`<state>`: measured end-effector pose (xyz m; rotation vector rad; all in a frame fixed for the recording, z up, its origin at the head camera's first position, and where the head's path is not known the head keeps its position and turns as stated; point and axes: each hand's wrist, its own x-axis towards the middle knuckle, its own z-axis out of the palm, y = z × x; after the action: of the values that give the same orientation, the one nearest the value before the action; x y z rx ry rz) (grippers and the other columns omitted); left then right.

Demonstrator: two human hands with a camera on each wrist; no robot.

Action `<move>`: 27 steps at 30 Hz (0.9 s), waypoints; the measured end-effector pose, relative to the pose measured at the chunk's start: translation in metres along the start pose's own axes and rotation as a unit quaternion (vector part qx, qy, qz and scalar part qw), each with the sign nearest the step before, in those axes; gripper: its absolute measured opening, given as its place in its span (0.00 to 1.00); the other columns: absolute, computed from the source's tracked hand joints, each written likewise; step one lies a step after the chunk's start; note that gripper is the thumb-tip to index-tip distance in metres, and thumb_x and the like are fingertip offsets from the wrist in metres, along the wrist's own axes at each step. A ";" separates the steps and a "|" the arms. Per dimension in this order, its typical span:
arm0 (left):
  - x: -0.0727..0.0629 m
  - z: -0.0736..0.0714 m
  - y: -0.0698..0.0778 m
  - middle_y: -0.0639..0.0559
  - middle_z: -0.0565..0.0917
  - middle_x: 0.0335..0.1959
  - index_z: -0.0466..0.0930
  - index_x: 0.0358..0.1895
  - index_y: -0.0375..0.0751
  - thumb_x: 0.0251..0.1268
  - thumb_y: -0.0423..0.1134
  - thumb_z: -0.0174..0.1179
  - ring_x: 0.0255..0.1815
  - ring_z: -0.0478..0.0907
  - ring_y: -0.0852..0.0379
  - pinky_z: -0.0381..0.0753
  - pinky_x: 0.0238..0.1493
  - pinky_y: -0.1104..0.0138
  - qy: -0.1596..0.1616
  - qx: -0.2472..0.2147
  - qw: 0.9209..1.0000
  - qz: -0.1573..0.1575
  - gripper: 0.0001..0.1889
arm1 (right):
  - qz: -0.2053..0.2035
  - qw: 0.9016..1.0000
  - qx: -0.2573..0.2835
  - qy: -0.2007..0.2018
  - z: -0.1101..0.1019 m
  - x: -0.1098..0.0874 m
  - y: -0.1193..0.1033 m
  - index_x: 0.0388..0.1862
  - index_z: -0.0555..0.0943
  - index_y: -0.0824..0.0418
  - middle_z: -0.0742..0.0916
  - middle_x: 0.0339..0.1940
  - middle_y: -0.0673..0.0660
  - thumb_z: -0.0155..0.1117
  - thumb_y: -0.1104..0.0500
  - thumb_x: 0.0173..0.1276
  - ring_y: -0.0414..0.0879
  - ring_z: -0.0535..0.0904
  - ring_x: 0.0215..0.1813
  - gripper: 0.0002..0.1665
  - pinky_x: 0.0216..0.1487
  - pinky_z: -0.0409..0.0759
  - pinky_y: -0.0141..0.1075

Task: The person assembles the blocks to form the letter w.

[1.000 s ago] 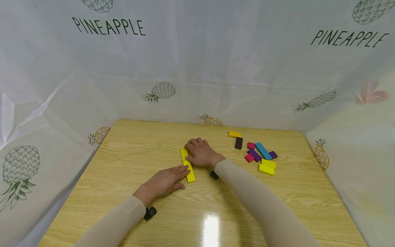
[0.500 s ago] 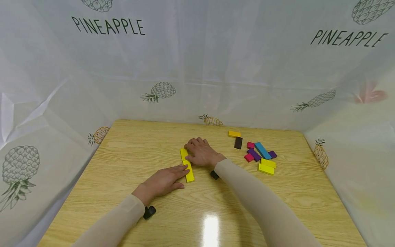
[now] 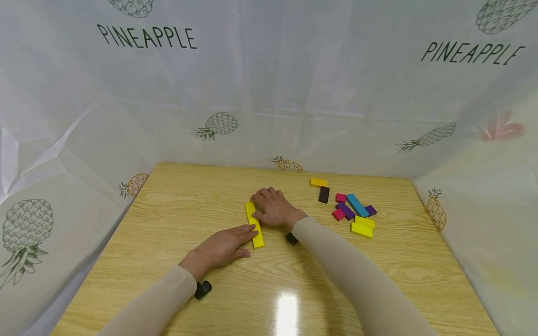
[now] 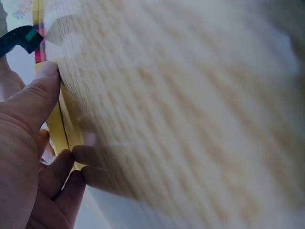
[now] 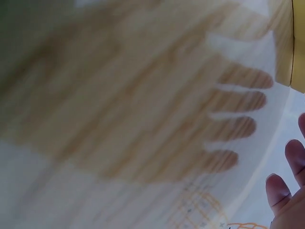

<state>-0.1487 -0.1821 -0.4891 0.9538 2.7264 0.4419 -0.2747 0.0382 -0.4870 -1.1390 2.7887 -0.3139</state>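
From where I stand, two yellow blocks (image 3: 258, 238) lie end to end on the shiny table (image 3: 189, 196), the left hand (image 3: 220, 246) resting nearly straight fingers on the nearer block, while the right hand (image 3: 274, 209) bends its fingers beside the farther one, and whether it pinches this I cannot tell. Only the head view shows the loose coloured blocks (image 3: 357, 205) at the right; the left wrist view adds the thumb (image 4: 43, 90) spread from the other fingers, and the right wrist view gives the reflected fingers (image 5: 238, 128) on the tabletop.
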 end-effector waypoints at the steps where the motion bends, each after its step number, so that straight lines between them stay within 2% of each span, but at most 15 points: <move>1: 0.000 0.000 0.000 0.51 0.64 0.84 0.66 0.82 0.47 0.81 0.54 0.58 0.84 0.63 0.49 0.69 0.79 0.51 0.003 -0.003 1.000 -0.002 0.33 | 0.002 1.000 0.001 0.002 0.000 -0.001 0.000 0.76 0.73 0.49 0.75 0.73 0.54 0.55 0.39 0.82 0.54 0.69 0.71 0.31 0.71 0.68 0.55; 6: 0.002 -0.001 0.001 0.49 0.69 0.81 0.71 0.79 0.45 0.82 0.52 0.57 0.81 0.67 0.47 0.70 0.79 0.49 0.046 0.000 0.999 -0.015 0.29 | 0.017 1.000 0.008 0.010 -0.001 -0.005 0.002 0.75 0.74 0.50 0.75 0.72 0.54 0.56 0.38 0.82 0.54 0.69 0.71 0.31 0.73 0.68 0.54; 10: 0.007 -0.005 -0.002 0.46 0.71 0.80 0.74 0.76 0.44 0.82 0.51 0.58 0.81 0.67 0.44 0.69 0.79 0.48 0.070 0.009 0.997 -0.009 0.27 | 0.026 1.000 0.001 0.015 -0.002 -0.009 0.002 0.75 0.75 0.51 0.75 0.72 0.55 0.55 0.37 0.82 0.54 0.70 0.70 0.31 0.74 0.68 0.53; 14: 0.011 -0.008 -0.009 0.46 0.70 0.81 0.75 0.76 0.44 0.81 0.52 0.59 0.83 0.64 0.43 0.67 0.80 0.47 0.058 0.009 0.998 0.008 0.28 | 0.029 0.999 -0.002 0.014 -0.003 -0.013 0.003 0.75 0.75 0.52 0.76 0.71 0.55 0.54 0.36 0.82 0.53 0.70 0.71 0.32 0.74 0.68 0.53; 19: 0.017 -0.009 -0.017 0.48 0.68 0.82 0.74 0.77 0.47 0.77 0.57 0.61 0.84 0.62 0.44 0.67 0.80 0.48 0.039 0.017 0.999 0.027 0.32 | 0.031 0.999 -0.010 0.014 -0.005 -0.021 0.007 0.75 0.75 0.52 0.76 0.71 0.55 0.54 0.36 0.82 0.54 0.70 0.71 0.32 0.74 0.69 0.54; 27: 0.026 -0.011 -0.020 0.48 0.67 0.83 0.74 0.77 0.47 0.75 0.57 0.64 0.84 0.62 0.44 0.66 0.80 0.47 0.007 0.007 0.999 0.038 0.33 | 0.032 0.999 -0.014 0.029 -0.008 -0.036 0.016 0.74 0.75 0.53 0.76 0.69 0.56 0.55 0.37 0.81 0.54 0.71 0.69 0.32 0.71 0.70 0.54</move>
<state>-0.1829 -0.1826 -0.4880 1.0637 2.7163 0.4454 -0.2616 0.0758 -0.4823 -1.0594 2.8819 -0.3087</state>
